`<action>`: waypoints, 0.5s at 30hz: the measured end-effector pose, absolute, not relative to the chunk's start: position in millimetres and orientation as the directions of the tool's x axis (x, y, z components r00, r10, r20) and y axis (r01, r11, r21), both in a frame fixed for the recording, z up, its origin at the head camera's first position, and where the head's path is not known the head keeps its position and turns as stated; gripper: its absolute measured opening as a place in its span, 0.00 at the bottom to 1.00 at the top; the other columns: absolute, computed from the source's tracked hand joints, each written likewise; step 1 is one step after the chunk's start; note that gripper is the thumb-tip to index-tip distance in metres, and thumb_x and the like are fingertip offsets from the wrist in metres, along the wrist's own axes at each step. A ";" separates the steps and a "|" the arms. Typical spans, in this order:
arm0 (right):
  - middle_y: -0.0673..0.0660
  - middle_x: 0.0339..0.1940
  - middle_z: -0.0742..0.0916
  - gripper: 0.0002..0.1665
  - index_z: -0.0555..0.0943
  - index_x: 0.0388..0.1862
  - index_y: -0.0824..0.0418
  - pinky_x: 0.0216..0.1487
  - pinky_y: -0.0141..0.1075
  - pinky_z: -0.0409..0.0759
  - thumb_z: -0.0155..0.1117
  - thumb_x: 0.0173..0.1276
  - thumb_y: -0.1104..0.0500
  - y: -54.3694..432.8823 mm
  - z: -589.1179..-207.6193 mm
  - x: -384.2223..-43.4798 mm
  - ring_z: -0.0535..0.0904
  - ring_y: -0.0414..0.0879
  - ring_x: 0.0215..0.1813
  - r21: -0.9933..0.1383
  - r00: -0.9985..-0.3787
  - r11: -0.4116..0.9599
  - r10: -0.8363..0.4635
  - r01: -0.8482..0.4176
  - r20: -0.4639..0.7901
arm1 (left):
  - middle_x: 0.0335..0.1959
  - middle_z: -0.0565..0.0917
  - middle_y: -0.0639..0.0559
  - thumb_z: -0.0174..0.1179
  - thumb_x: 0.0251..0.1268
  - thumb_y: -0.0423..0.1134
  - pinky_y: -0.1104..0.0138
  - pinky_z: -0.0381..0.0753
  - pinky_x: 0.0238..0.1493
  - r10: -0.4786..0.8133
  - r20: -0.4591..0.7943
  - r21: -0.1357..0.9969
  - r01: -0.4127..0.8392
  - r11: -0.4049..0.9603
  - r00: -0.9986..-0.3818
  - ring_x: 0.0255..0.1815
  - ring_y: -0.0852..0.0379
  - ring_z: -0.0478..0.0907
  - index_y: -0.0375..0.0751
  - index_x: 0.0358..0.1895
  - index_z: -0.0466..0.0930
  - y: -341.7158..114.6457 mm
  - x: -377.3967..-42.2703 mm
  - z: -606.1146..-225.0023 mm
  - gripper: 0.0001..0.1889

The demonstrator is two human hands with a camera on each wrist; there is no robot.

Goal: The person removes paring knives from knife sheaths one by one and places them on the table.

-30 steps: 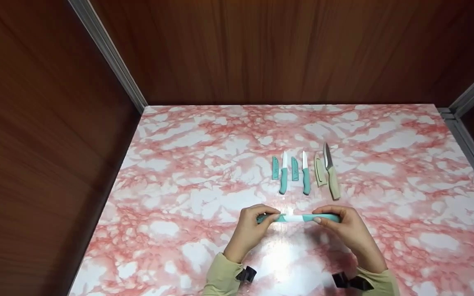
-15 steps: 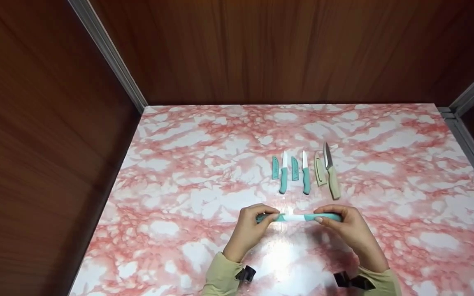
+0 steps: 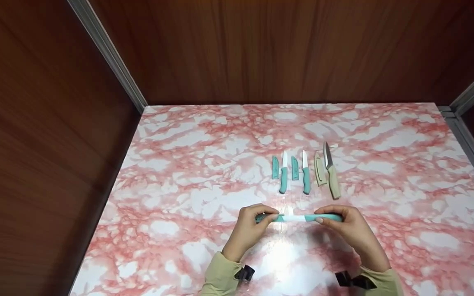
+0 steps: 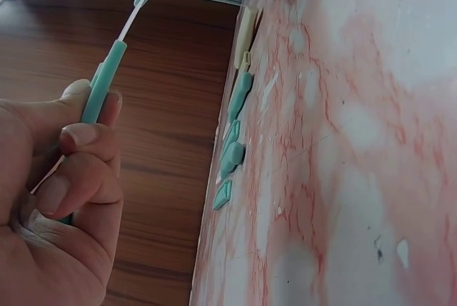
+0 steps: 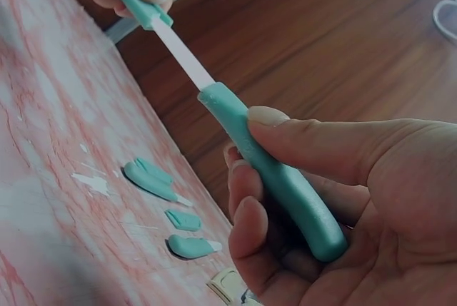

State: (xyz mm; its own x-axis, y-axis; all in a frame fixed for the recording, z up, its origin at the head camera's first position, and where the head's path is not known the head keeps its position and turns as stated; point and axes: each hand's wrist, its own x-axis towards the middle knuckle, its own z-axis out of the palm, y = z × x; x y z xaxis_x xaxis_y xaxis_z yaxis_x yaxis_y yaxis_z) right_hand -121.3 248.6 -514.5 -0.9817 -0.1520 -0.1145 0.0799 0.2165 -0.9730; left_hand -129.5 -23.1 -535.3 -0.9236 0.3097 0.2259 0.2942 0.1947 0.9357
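Observation:
My right hand (image 3: 346, 224) grips the teal handle of a paring knife (image 5: 275, 170), thumb along its side. From the handle a white blade runs leftward, its tip end inside a teal blade sheath (image 4: 105, 81). Thumb and fingers of my left hand (image 3: 251, 226) pinch that sheath. A stretch of bare blade shows between sheath and handle. In the head view, knife and sheath lie in one level line in front of the person. Part of the sheath is hidden behind the left fingers.
Beyond the hands, two teal-handled knives (image 3: 283, 181) (image 3: 306, 181) lie beside two teal sheaths (image 3: 275, 167) (image 3: 295, 168). To their right are a beige sheath (image 3: 320, 170) and a larger beige-handled knife (image 3: 333, 183). Wood-look panels (image 3: 261, 53) border the marbled table (image 3: 171, 164).
My right hand has shifted slightly to the right with the knife handle, so a little more white blade shows outside the sheath. My left hand has barely moved.

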 end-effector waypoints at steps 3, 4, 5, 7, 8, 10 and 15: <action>0.63 0.34 0.86 0.16 0.84 0.42 0.72 0.30 0.31 0.79 0.72 0.59 0.63 249.4 -514.2 -120.8 0.77 0.42 0.29 -0.967 -0.978 0.241 -0.165 0.086 -0.128 | 0.35 0.84 0.51 0.61 0.64 0.36 0.63 0.82 0.35 0.311 0.218 0.938 0.287 0.196 -0.925 0.33 0.54 0.81 0.41 0.40 0.86 -22.7 -128.0 -530.5 0.07; 0.63 0.34 0.86 0.16 0.84 0.43 0.72 0.29 0.30 0.77 0.72 0.59 0.63 249.4 -514.0 -120.5 0.76 0.41 0.28 -0.965 -0.977 0.249 -0.171 0.082 -0.127 | 0.35 0.84 0.49 0.61 0.64 0.34 0.63 0.82 0.35 0.312 0.217 0.938 0.286 0.197 -0.925 0.33 0.54 0.80 0.39 0.40 0.86 -22.6 -126.9 -527.4 0.06; 0.62 0.34 0.86 0.16 0.84 0.43 0.73 0.28 0.29 0.76 0.72 0.59 0.63 249.4 -513.8 -120.2 0.75 0.41 0.28 -0.965 -0.976 0.252 -0.178 0.078 -0.125 | 0.35 0.84 0.48 0.61 0.64 0.33 0.63 0.82 0.34 0.314 0.215 0.938 0.285 0.196 -0.925 0.33 0.52 0.80 0.38 0.40 0.86 -22.7 -125.7 -523.5 0.06; 0.62 0.33 0.86 0.16 0.83 0.43 0.73 0.25 0.27 0.73 0.71 0.59 0.63 249.2 -513.1 -119.5 0.73 0.39 0.26 -0.965 -0.975 0.254 -0.191 0.067 -0.117 | 0.35 0.84 0.45 0.61 0.64 0.31 0.64 0.82 0.34 0.320 0.210 0.940 0.281 0.194 -0.924 0.33 0.49 0.81 0.35 0.40 0.86 -22.9 -122.9 -514.8 0.06; 0.63 0.33 0.86 0.15 0.84 0.42 0.73 0.24 0.26 0.71 0.71 0.59 0.63 249.2 -512.8 -119.4 0.72 0.38 0.25 -0.966 -0.974 0.252 -0.195 0.063 -0.115 | 0.35 0.84 0.44 0.60 0.64 0.30 0.65 0.81 0.35 0.323 0.207 0.941 0.278 0.192 -0.923 0.33 0.46 0.81 0.34 0.40 0.86 -23.3 -121.3 -510.3 0.06; 0.65 0.32 0.85 0.15 0.83 0.42 0.73 0.22 0.26 0.69 0.71 0.60 0.63 249.4 -512.4 -119.4 0.71 0.37 0.24 -0.966 -0.972 0.252 -0.211 0.052 -0.107 | 0.35 0.84 0.44 0.60 0.64 0.30 0.67 0.81 0.36 0.328 0.207 0.942 0.279 0.187 -0.921 0.34 0.45 0.81 0.34 0.40 0.85 -24.0 -118.7 -503.1 0.06; 0.66 0.33 0.85 0.14 0.84 0.41 0.71 0.22 0.27 0.70 0.71 0.60 0.62 250.7 -512.2 -121.5 0.71 0.37 0.23 -0.963 -0.962 0.265 -0.247 0.046 -0.114 | 0.35 0.84 0.45 0.60 0.64 0.30 0.68 0.81 0.36 0.334 0.214 0.942 0.284 0.178 -0.918 0.34 0.45 0.81 0.34 0.40 0.85 -24.6 -116.3 -500.0 0.06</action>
State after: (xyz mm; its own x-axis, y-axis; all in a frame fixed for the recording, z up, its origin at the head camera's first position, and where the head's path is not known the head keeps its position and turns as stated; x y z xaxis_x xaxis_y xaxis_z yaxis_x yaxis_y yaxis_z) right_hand -121.5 250.7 -512.2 -0.9623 -0.2469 -0.1137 0.0458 0.2651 -0.9631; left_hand -116.3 -24.6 -500.0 -0.9181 0.3336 0.2139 0.2840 0.1775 0.9423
